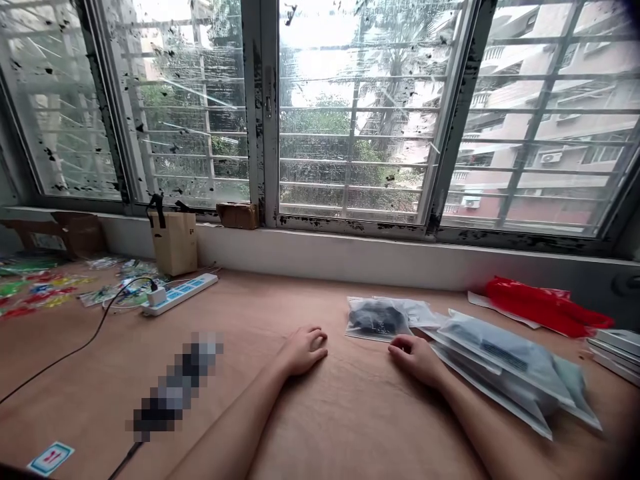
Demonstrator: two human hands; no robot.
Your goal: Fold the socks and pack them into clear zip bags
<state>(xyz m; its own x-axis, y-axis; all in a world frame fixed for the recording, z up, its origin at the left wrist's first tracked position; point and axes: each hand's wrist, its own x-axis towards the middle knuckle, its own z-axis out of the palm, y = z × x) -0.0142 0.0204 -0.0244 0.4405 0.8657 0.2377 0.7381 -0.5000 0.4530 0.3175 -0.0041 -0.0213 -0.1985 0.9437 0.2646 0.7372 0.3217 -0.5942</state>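
My left hand rests on the wooden desktop with its fingers loosely curled, holding nothing. My right hand lies curled on the desk too, just in front of a clear plastic bag holding a dark item. It touches neither that bag nor the stack of sealed plastic packages at its right. Left of my left hand lies a pixelated, blurred-out object, too obscured to identify, with a dark cord running from its lower end.
A white power strip with a plugged-in adapter and black cable sits at the back left, near a kraft paper bag. Colourful small packets lie far left. A red plastic bag and white boxes sit right, below a barred window.
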